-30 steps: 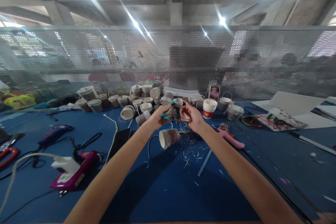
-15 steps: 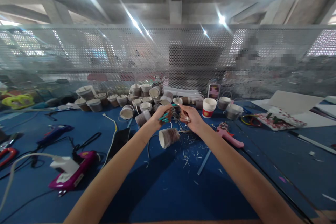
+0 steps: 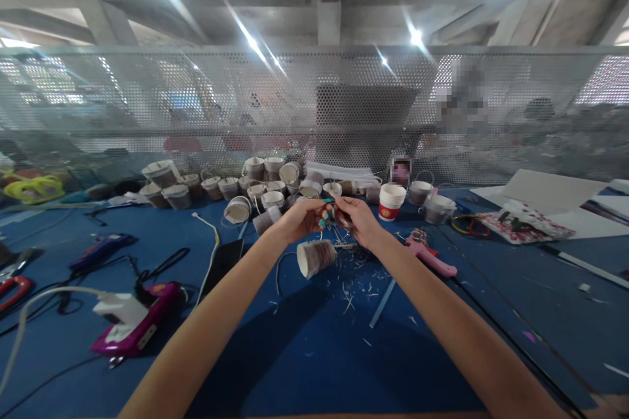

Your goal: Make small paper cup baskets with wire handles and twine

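At twelve o'clock over the tabletop (image 3: 304, 353), left hand (image 3: 301, 218) and right hand (image 3: 358, 219) meet, pinched nearly closed, any held piece too small to tell, the nearest cup (image 3: 317, 258) lying at their six o'clock; light, even pressure probably serves best.

No readable text, brand or number anywhere. Stacked white paper cups (image 3: 392, 196): red band with small yellowish emblem, too small to make out. Purple power strip (image 3: 142, 327): orange-yellow mark near far end, pale patch toward near end, no lettering legible on either. Small upright card (image 3: 400, 171) by perforated screen (image 3: 366, 108): pixelated, content hidden. Clear bag (image 3: 533, 226): red-and-white pattern, no letters discernible.
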{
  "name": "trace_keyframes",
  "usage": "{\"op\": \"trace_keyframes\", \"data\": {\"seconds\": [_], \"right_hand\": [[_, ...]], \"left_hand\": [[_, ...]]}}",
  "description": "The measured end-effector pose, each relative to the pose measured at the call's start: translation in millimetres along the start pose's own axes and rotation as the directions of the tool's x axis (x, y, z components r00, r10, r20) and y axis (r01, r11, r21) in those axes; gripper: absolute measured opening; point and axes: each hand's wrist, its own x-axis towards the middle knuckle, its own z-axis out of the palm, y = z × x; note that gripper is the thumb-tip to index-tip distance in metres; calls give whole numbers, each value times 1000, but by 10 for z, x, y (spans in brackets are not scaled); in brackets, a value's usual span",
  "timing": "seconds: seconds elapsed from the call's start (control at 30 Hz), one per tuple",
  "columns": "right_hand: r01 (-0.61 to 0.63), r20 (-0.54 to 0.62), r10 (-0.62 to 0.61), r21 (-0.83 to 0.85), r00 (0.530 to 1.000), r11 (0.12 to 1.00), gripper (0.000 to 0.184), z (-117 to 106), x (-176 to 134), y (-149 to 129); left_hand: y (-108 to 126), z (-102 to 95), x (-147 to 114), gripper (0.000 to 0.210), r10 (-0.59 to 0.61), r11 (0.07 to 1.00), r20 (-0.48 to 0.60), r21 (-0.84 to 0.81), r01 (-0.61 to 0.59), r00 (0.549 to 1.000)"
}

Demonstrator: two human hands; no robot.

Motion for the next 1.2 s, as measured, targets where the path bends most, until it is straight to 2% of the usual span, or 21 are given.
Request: {"op": "trace_keyframes", "data": {"seconds": [0.17,0.3,0.4,0.67,0.83,0.97,1.1,1.2], "right_hand": [[-41,56,37,76,998,996,29,-2,-3,-14],[-92,30,89,143,996,985,27,6,1,-10],[-116,21,114,180,993,977,24,12,2,-8],[-154,89,138,209,986,966,22,14,-18,-40],[-159,94,143,190,985,969,24,14,-15,-43],[-145,93,129,185,987,972,25,6,-6,-38],[-121,21,119,198,993,973,27,8,-3,-34],[-75,-55,85,157,995,985,30,31,-11,-29]], "left_hand": [[22,-6,-26,13,-76,987,53,-139,82,996],[4,17,-19,13,-87,970,40,-226,94,995],[-1,29,-15,13,-82,964,30,-253,87,996],[18,10,-4,21,-127,953,6,-277,124,992],[23,-7,4,19,-130,959,8,-252,128,992],[31,-15,-9,16,-77,980,17,-183,79,997],[36,-34,-18,10,-24,995,15,-99,26,1000],[31,-64,9,16,-28,998,31,-53,29,999]]}}
